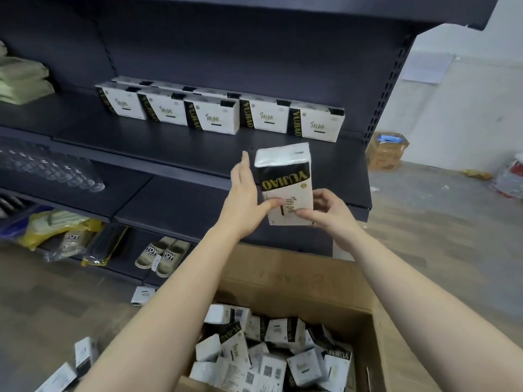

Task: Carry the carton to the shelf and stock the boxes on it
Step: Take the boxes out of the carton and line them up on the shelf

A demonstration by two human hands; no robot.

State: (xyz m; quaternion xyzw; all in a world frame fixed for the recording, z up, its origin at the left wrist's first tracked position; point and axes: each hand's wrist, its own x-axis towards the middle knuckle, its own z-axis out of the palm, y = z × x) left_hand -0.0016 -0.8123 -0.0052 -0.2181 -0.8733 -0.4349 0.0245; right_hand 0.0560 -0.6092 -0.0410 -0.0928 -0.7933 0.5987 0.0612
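Box (284, 182), seemingly light and squashy, is being pinched at its 5 o'clock corner by right hand (328, 210), left hand (244, 196) bracing straight-fingered at 9 o'clock, edges likely the safest hold.

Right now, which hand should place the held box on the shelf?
Right, probably: the right hand grips the box low down with curled fingers; the left hand only rests straight-fingered against its side.

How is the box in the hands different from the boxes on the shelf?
The held box stands on end, its YUJIAO band across it upside down; the shelf boxes lie lengthwise, band down the left end. The held box is up between the left hand and right hand; the shelf boxes sit in a row on the shelf. Both are white, black and gold.
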